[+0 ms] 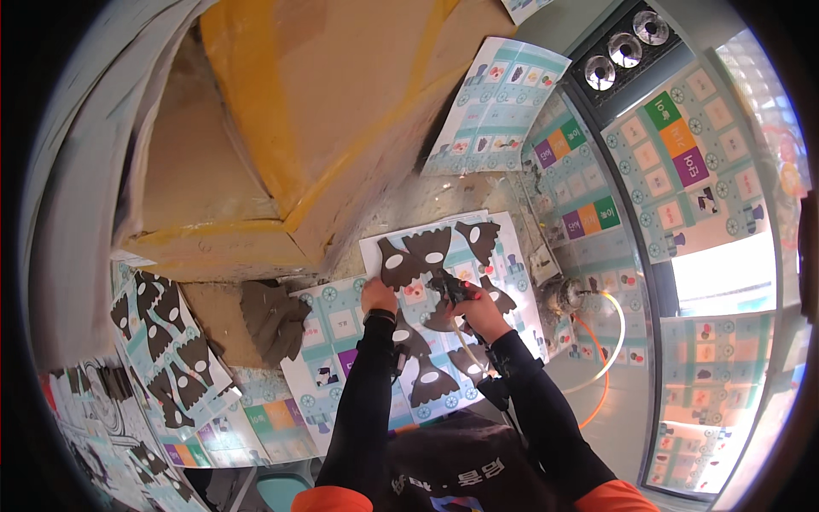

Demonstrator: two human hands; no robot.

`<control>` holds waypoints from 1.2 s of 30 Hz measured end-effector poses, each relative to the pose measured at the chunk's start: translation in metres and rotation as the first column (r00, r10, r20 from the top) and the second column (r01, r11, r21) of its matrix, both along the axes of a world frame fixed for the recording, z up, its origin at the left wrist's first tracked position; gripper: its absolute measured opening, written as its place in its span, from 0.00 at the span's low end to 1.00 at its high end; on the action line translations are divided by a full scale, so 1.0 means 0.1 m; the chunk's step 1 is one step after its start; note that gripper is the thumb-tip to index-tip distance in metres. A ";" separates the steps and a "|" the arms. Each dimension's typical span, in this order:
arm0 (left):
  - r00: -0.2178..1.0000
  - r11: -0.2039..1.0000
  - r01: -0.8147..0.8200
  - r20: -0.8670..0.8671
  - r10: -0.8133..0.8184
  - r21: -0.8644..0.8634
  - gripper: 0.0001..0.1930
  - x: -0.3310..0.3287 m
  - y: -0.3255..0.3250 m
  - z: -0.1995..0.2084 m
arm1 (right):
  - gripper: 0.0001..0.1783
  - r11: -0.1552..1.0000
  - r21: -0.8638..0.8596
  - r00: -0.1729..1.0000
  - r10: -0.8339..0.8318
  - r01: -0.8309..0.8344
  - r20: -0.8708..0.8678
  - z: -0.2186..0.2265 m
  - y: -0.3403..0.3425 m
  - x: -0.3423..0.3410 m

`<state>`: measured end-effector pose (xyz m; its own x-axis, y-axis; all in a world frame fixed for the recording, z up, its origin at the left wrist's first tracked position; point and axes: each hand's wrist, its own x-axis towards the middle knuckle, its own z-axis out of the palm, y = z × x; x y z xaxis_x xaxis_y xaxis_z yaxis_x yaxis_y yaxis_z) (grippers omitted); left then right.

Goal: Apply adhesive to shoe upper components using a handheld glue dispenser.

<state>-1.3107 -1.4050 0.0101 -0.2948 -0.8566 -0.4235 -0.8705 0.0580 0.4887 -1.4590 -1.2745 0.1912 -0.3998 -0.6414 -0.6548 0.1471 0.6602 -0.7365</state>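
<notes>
My right hand (483, 316) is wrapped round a small black spray gun (445, 286) with red knobs, and a pale hose trails down from it. The gun is above a printed sheet (503, 247) bearing several dark brown, scallop-edged pieces with oval white holes. One such dark piece (397, 263) is in front of my left hand (378, 297). That hand rests closed at the sheet's left edge; whatever its fingers pinch, if anything, is hidden. More dark pieces (433, 381) lie between my forearms. The gun partly covers the pieces beneath it.
A large taped cardboard box (333, 102) stands beyond the work surface. To the left lie a crumpled dark cloth (273, 320) and another sheet with dark pieces (162, 341). At right, an orange hose (604, 367) curves below a metal fitting (563, 294). Lamps (625, 49) are at upper right.
</notes>
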 end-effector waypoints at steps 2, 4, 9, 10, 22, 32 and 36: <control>0.975 0.974 0.215 0.048 -0.219 0.070 0.21 0.12 -0.03 -0.08 | 0.34 1.000 0.007 1.000 -0.022 0.021 0.016 -0.08 -0.04 0.00; 0.987 0.987 0.159 0.034 -0.160 0.025 0.19 0.21 -0.02 -0.12 | 0.34 1.000 -0.002 1.000 0.012 -0.012 -0.005 -0.16 -0.18 -0.02; 0.990 0.998 0.046 -0.133 -0.041 0.035 0.17 0.31 -0.02 -0.10 | 0.32 0.996 0.044 0.995 0.082 -0.080 -0.052 -0.24 -0.54 0.07; 0.989 1.000 0.015 -0.146 -0.012 0.018 0.19 0.38 -0.02 -0.12 | 0.31 0.998 0.019 0.996 0.060 -0.059 -0.063 -0.31 -0.60 0.13; 0.950 0.988 -0.149 -0.270 0.157 0.050 0.22 0.39 -0.04 -0.01 | 0.25 0.924 0.209 0.929 0.348 -0.319 -0.122 -0.74 -0.73 0.01; 0.955 0.984 -0.162 -0.239 0.176 0.079 0.22 0.37 -0.04 -0.01 | 0.26 0.987 -0.007 0.976 0.158 -0.161 -0.151 -0.64 -0.75 0.05; 0.956 0.988 -0.146 -0.247 0.156 0.057 0.22 0.33 -0.04 0.01 | 0.26 0.984 0.025 0.936 0.175 -0.176 -0.306 -0.73 -0.65 -0.05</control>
